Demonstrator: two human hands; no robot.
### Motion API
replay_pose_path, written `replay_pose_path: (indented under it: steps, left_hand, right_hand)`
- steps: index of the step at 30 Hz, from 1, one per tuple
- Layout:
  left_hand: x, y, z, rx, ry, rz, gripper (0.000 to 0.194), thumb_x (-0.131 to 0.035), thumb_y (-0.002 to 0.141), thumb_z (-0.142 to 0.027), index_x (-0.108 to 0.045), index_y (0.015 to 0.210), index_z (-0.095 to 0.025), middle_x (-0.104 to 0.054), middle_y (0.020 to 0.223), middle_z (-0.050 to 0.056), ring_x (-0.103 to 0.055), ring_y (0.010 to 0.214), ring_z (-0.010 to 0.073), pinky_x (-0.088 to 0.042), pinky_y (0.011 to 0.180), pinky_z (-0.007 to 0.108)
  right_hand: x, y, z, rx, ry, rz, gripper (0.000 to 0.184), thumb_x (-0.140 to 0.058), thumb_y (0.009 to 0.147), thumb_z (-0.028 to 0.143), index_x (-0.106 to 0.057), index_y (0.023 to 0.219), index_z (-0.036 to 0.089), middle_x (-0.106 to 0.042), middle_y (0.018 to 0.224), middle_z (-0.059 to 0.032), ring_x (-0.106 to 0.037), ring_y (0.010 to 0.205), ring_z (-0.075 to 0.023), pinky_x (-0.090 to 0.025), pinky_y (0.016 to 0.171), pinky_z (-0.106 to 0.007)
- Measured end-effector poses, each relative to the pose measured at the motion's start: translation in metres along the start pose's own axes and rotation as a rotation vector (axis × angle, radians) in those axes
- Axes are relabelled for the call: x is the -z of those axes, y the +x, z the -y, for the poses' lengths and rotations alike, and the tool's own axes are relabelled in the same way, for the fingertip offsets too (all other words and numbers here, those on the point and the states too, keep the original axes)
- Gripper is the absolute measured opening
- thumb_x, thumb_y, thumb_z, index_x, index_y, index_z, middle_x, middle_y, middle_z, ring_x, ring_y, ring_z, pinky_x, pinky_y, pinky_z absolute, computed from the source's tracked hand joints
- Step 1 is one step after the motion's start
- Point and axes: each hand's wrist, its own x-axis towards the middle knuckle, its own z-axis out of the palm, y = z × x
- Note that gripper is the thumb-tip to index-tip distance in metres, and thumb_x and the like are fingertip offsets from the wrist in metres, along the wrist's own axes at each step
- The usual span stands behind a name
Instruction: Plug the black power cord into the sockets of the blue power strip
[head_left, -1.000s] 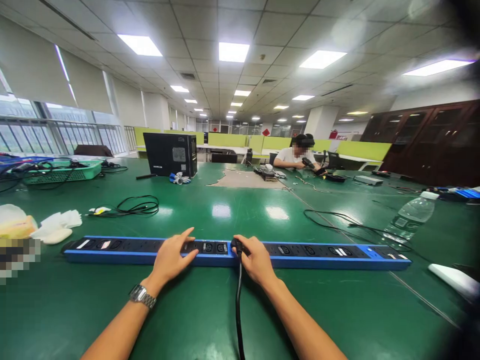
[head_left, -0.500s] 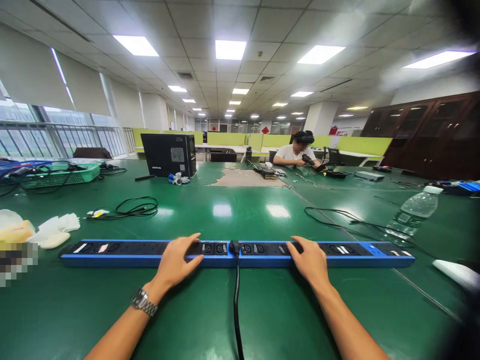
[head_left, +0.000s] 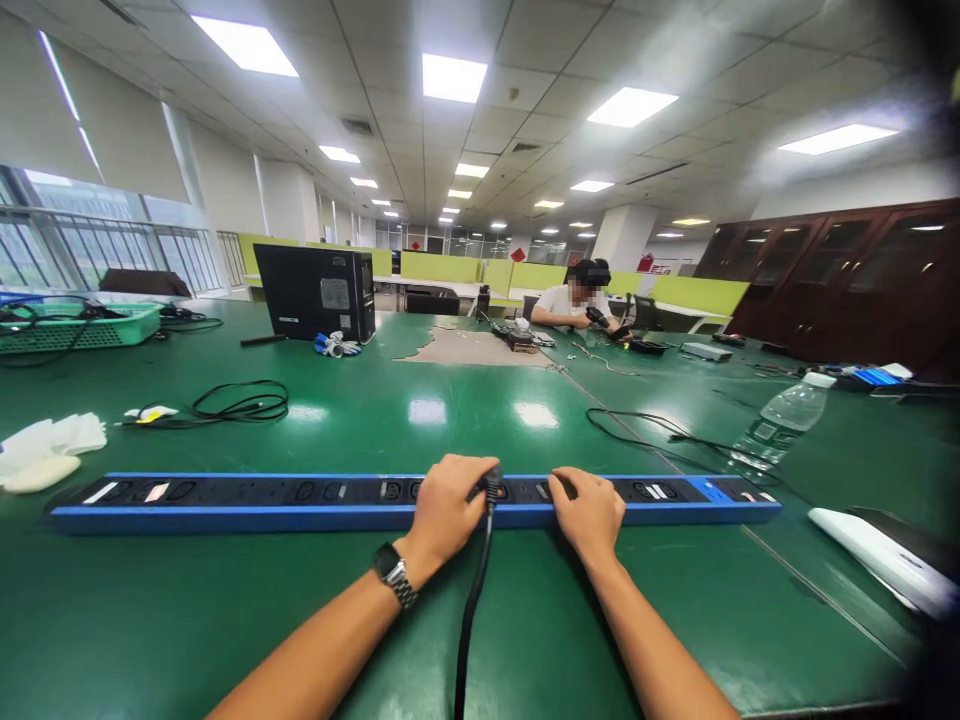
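Note:
A long blue-and-black power strip [head_left: 262,517] lies crosswise on the green table, its row of sockets facing up. My left hand [head_left: 448,510], with a watch [head_left: 395,575] on its wrist, is closed around a black plug [head_left: 493,482] near the middle of the strip. From the plug, a thick black cord [head_left: 472,610] runs down toward me. Whether the plug's pins sit in a socket is hidden. My right hand [head_left: 590,510] is curled over the strip just right of the plug, gripping it.
Coiled black cable [head_left: 244,405] and white crumpled wrapping [head_left: 52,440] lie at left. A tilted water bottle [head_left: 784,425] and another cable [head_left: 637,425] are at right. Behind stand a computer case [head_left: 315,295] and a green basket [head_left: 82,330]. A person [head_left: 577,300] sits across the table.
My left hand has moved right from the strip and closed on the plug. My right hand has curled in more tightly. The view has shifted, so the strip appears farther left.

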Motion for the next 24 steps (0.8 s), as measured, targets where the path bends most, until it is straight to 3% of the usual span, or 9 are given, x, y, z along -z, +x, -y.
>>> replay_pose_path:
  steps: [3, 8, 15, 20, 22, 24]
  left_hand:
    - [-0.027, 0.016, -0.021, 0.066, 0.095, 0.141, 0.030, -0.060, 0.087, -0.020, -0.063, 0.117, -0.027, -0.070, 0.111, 0.001, -0.061, 0.100, 0.0204, -0.047, 0.086, 0.033]
    - [-0.055, 0.032, -0.033, 0.141, 0.174, 0.185, 0.025, -0.059, 0.087, -0.025, -0.065, 0.112, -0.025, -0.072, 0.101, 0.005, -0.062, 0.095, 0.0245, -0.048, 0.081, 0.036]
    - [-0.051, 0.033, -0.032, 0.113, 0.234, 0.261, 0.025, -0.059, 0.087, -0.029, -0.062, 0.113, -0.027, -0.072, 0.098, 0.005, -0.064, 0.093, 0.0241, -0.047, 0.083, 0.036]
    - [-0.053, 0.031, -0.036, 0.113, 0.271, 0.286, 0.024, -0.056, 0.090, -0.027, -0.059, 0.113, -0.020, -0.071, 0.099, 0.009, -0.064, 0.096, 0.0262, -0.046, 0.086, 0.040]
    - [-0.047, 0.028, -0.034, 0.091, 0.267, 0.305, 0.033, -0.060, 0.088, -0.029, -0.055, 0.120, -0.021, -0.071, 0.103, 0.008, -0.064, 0.099, 0.0253, -0.046, 0.087, 0.038]
    - [-0.030, 0.021, -0.022, 0.072, 0.257, 0.314, 0.050, -0.066, 0.083, -0.035, -0.050, 0.128, -0.022, -0.069, 0.112, 0.008, -0.061, 0.106, 0.0251, -0.045, 0.091, 0.037]
  right_hand:
    - [0.002, -0.001, 0.002, -0.009, -0.010, 0.017, 0.029, -0.050, 0.083, 0.040, -0.073, 0.091, 0.024, -0.073, 0.102, -0.0032, -0.054, 0.100, -0.0254, -0.031, 0.092, -0.040]
    - [0.004, -0.002, 0.005, -0.011, -0.014, 0.036, 0.029, -0.051, 0.083, 0.039, -0.072, 0.094, 0.023, -0.073, 0.105, -0.0035, -0.054, 0.101, -0.0256, -0.032, 0.093, -0.040]
    - [0.007, -0.010, 0.012, 0.038, 0.060, 0.076, 0.031, -0.051, 0.082, 0.040, -0.070, 0.102, 0.025, -0.071, 0.109, -0.0049, -0.056, 0.106, -0.0279, -0.031, 0.097, -0.048]
    - [0.010, -0.015, 0.015, 0.314, 0.346, 0.148, 0.041, -0.051, 0.081, 0.036, -0.062, 0.118, 0.021, -0.067, 0.117, -0.0086, -0.057, 0.108, -0.0246, -0.040, 0.096, -0.043]
    - [0.010, -0.016, 0.015, 0.413, 0.396, 0.203, 0.047, -0.054, 0.081, 0.038, -0.057, 0.125, 0.021, -0.066, 0.119, -0.0091, -0.058, 0.108, -0.0239, -0.043, 0.095, -0.042]
    - [0.009, -0.016, 0.014, 0.429, 0.373, 0.229, 0.049, -0.055, 0.083, 0.039, -0.054, 0.129, 0.022, -0.067, 0.115, -0.0087, -0.060, 0.104, -0.0233, -0.045, 0.093, -0.042]
